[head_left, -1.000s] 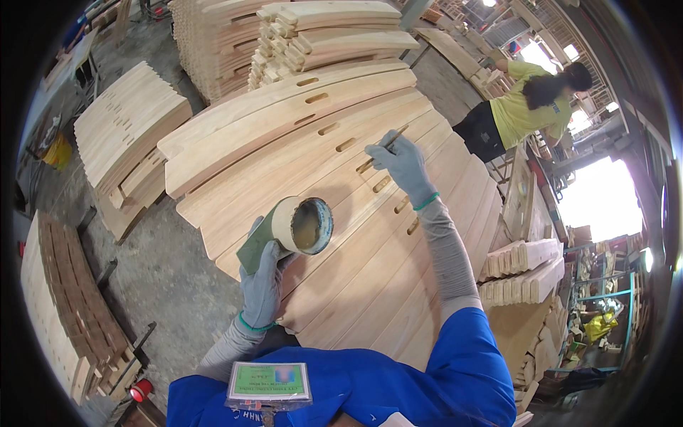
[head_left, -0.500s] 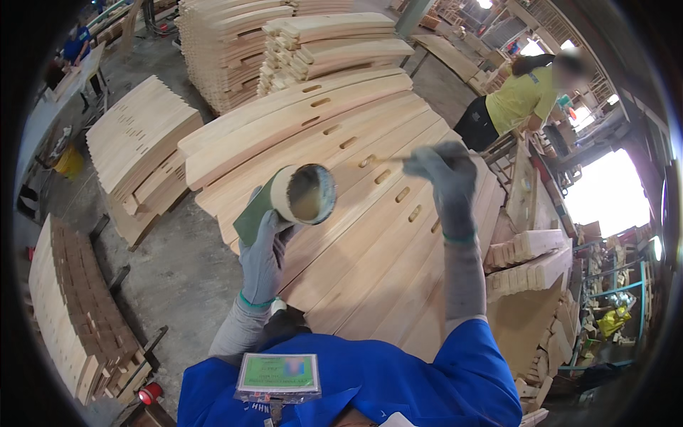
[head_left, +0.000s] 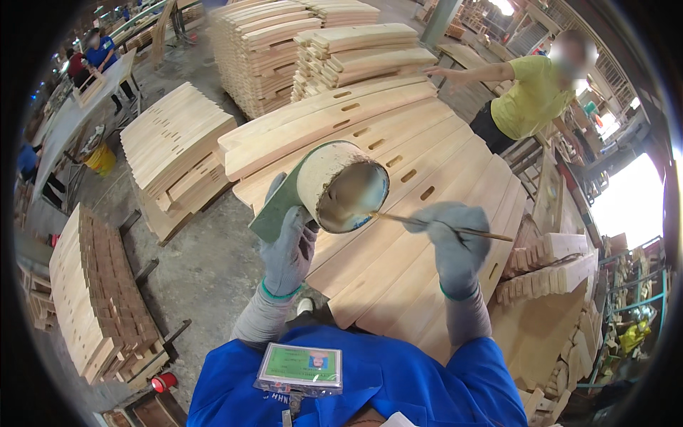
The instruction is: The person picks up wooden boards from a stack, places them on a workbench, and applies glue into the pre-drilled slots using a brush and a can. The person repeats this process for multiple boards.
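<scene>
My left hand (head_left: 290,249), in a grey glove, grips a round pot (head_left: 329,174) by a flat green piece on its side. The pot is tilted toward me, its rim is stained, and a pale brownish substance shows inside. My right hand (head_left: 455,245), also gloved, pinches a thin wooden stick (head_left: 478,233). The stick's far end reaches the pot's mouth. Beneath both hands lie long pale wooden boards (head_left: 398,245) set side by side, with oval slots (head_left: 427,193) cut in several of them.
Stacks of curved wooden pieces stand at the back (head_left: 260,57) and left (head_left: 174,135), with another stack (head_left: 92,292) at the lower left. A person in a yellow shirt (head_left: 523,99) stands at the far right, one arm stretched over the stacks. A yellow bucket (head_left: 101,159) sits farther left.
My right hand has brought the stick from over the slotted boards to the pot's mouth. The pot appears larger and farther right. The person in yellow has stretched out an arm.
</scene>
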{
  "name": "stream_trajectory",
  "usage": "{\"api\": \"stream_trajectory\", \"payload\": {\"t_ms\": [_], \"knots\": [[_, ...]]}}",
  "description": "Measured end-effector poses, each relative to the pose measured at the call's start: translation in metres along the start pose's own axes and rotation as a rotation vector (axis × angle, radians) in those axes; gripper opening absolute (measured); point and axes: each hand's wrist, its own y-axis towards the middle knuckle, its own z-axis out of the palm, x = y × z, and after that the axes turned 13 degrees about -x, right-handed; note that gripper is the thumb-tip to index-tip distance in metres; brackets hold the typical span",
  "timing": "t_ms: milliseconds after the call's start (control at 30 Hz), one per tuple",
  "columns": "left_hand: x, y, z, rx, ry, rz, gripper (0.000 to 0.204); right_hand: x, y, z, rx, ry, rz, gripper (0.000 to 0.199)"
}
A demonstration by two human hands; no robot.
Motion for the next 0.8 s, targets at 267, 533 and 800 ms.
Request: {"api": "stream_trajectory", "payload": {"t_ms": [267, 533, 800], "knots": [[-0.006, 0.005, 0.018, 0.068, -0.645, -0.133, 0.027, -0.012, -0.018, 0.019, -0.154, 0.198, 0.179, 0.018], [0.024, 0.018, 0.004, -0.009, -0.274, -0.039, 0.027, -0.026, -0.023, 0.035, -0.233, 0.280, 0.275, 0.015], [0.028, 0.034, 0.034, -0.151, -0.325, 0.035, 0.056, -0.046, -0.034, 0.045, -0.207, 0.141, 0.160, 0.015]]}}
